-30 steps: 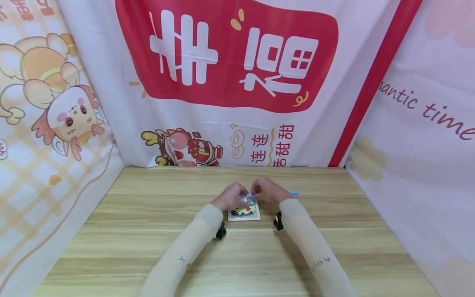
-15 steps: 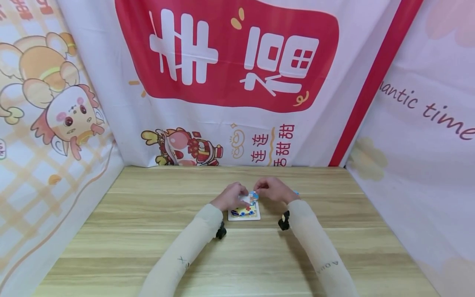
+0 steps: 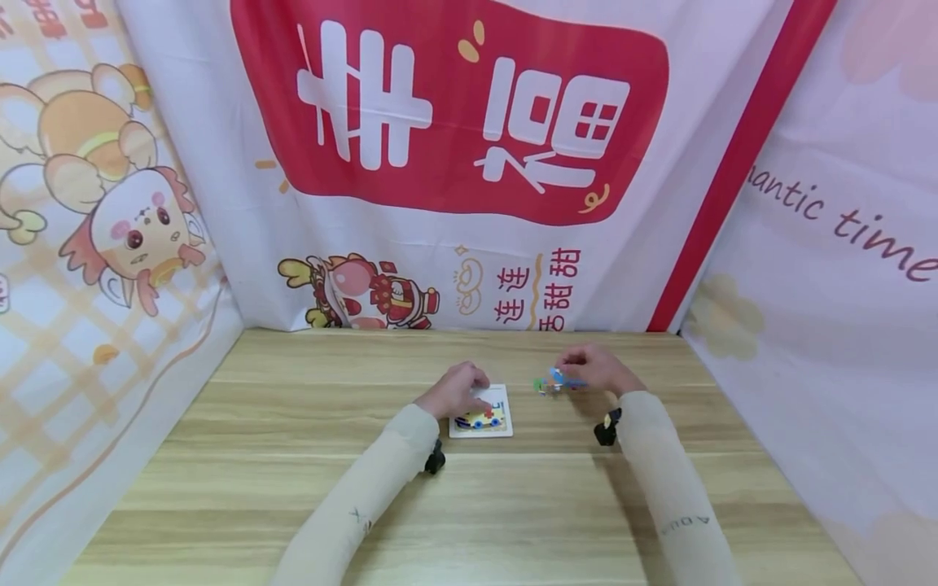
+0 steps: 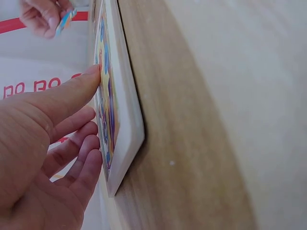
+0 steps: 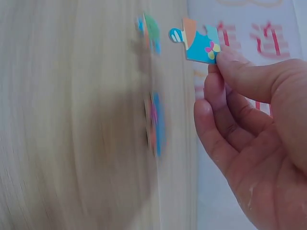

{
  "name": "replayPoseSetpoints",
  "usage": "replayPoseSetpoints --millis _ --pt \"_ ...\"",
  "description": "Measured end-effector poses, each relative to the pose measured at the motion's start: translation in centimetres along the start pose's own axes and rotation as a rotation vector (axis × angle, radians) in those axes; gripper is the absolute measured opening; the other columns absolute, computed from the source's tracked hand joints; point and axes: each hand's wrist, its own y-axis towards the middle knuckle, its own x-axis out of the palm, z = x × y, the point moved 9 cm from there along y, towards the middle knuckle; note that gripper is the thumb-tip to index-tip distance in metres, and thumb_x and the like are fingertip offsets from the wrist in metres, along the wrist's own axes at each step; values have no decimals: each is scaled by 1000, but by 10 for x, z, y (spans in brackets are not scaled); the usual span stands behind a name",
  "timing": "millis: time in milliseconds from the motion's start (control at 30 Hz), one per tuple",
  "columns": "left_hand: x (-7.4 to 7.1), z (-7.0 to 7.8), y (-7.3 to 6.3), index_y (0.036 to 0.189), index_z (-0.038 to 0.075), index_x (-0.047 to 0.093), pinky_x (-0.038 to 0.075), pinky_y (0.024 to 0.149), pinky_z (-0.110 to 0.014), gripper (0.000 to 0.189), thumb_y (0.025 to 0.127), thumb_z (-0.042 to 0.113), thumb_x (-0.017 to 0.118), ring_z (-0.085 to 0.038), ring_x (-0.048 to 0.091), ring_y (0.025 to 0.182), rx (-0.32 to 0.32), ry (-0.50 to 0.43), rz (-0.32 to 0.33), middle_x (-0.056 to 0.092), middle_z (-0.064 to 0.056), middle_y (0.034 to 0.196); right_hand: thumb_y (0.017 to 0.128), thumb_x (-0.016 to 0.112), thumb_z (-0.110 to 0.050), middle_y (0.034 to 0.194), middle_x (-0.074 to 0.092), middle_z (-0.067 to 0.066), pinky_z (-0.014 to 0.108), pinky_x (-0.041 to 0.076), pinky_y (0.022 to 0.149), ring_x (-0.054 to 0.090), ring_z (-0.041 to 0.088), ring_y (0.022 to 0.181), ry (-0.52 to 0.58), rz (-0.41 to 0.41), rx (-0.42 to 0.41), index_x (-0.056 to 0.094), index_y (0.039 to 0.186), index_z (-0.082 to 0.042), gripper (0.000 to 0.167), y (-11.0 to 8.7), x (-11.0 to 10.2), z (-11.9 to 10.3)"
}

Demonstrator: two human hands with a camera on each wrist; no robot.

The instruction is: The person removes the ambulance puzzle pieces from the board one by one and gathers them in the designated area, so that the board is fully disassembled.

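On the table lies a white-rimmed puzzle board (image 3: 500,431), its lower part filled with a yellow vehicle picture. My left hand (image 3: 456,391) rests on its left side; in the left wrist view the thumb and fingertips touch the face of the board (image 4: 129,124). Off to the right, my right hand (image 3: 597,370) pinches a jigsaw piece (image 5: 200,45) between thumb and index finger. That piece is blue and orange with a small flower and a round knob. It is held above the table, near other loose pieces.
Beneath the right hand lie a green-and-blue loose piece (image 5: 152,31) and a blue one (image 5: 158,122) with pink, both blurred. A printed curtain (image 3: 454,277) hangs along the table's back edge, and more cloth (image 3: 821,325) flanks the right side.
The right hand has moved from the board's top edge rightward to the loose pieces, carrying the jigsaw piece away from the board. The left hand has stayed in place.
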Motion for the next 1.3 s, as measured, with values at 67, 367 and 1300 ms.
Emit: replayPoseSetpoints --millis 67,367,1300 --pt "1 -1 0 127 5 72 53 109 -40 45 89 24 87 -23 64 116 -3 -2 -2 68 -8 124 106 61 -16 101 72 4 32 50 86 59 18 95 -20 -1 39 76 105 -12 15 -6 -10 14" --pt "2 -3 1 129 6 72 53 110 -40 46 89 25 86 -23 64 118 -12 -2 -1 67 -8 126 105 63 -16 111 74 12 42 53 96 62 24 106 -75 -7 105 76 108 -6 17 -29 -43 57" --pt "-2 5 -4 128 2 71 53 109 -42 46 90 22 86 -26 64 117 30 10 -1 68 -12 125 101 70 -12 101 79 14 47 55 96 66 24 95 -194 159 57 81 102 -2 15 -36 -46 88"
